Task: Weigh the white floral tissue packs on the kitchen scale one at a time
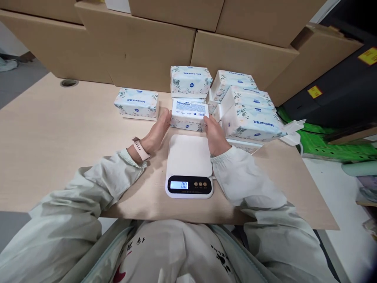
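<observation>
A soft pack of tissues [189, 116], printed Manhua, is held between my two hands just behind the white scale. Against its left end presses my left hand [156, 134], the fingers mostly hidden behind the pack. My right hand [217, 135] grips the right end, thumb towards me. The digital scale [190, 155] bears nothing on its plate, and its display [179, 185] reads 0.0. Directly behind the held pack, another tissue pack [191, 80] stands on top of others.
More stacked tissue packs [250, 118] stand to the right, and a separate pack [137, 103] lies to the left. Large cardboard boxes [147, 51] line the back of the wooden table [59, 149]. Beyond its right edge are green crates [326, 145].
</observation>
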`<state>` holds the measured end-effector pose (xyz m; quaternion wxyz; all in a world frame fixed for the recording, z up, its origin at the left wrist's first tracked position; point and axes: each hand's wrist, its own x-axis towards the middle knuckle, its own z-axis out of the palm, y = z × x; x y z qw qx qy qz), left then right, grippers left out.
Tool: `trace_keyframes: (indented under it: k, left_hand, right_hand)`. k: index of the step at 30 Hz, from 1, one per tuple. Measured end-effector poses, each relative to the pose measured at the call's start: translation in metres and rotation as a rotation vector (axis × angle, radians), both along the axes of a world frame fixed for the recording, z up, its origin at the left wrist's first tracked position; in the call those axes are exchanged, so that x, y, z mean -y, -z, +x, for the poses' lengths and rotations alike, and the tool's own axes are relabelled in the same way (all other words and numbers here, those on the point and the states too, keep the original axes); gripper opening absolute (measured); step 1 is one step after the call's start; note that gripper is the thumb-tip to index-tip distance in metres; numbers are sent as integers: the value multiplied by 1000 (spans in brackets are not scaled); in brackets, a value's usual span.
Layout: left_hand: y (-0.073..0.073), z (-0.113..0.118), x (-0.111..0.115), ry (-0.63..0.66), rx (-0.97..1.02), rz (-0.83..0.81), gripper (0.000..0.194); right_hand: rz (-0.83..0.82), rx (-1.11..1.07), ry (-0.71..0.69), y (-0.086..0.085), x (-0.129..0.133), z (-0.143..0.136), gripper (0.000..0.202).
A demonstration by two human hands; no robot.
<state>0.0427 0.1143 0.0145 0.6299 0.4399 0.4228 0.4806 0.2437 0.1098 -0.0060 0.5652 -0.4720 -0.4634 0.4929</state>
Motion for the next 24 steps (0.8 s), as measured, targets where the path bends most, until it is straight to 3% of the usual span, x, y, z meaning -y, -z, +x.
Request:
trace_keyframes:
  k: [3, 6, 8, 11, 15, 17, 21, 24]
  left_hand:
    - [-19, -8, 29, 58, 25, 179, 49]
    - [-29, -27, 77, 34, 6, 254, 54]
    - [-27, -40, 108, 50, -64, 258, 60]
    - [-12, -53, 141, 151, -176, 269, 60]
    - [5, -53, 150, 191, -211, 253, 59]
    - [10, -51, 148, 150, -206, 262, 62]
    - [21, -48, 143, -29, -231, 340, 51]
    - [28, -47, 138, -180, -185, 334, 41]
  right_hand:
    - [-107, 18, -44, -33, 34, 1, 44]
    - [35, 106, -115, -61, 88, 14, 50]
    - [85, 193, -76, -65, 122, 26, 55]
    - [65, 292, -36, -53, 160, 37, 62]
    - [-3, 287, -45, -27, 177, 38, 62]
    - [34, 259, 19, -15, 174, 34, 55]
    - [162, 157, 380, 7, 160, 32, 35]
    - [127, 54, 531, 16, 152, 37, 30]
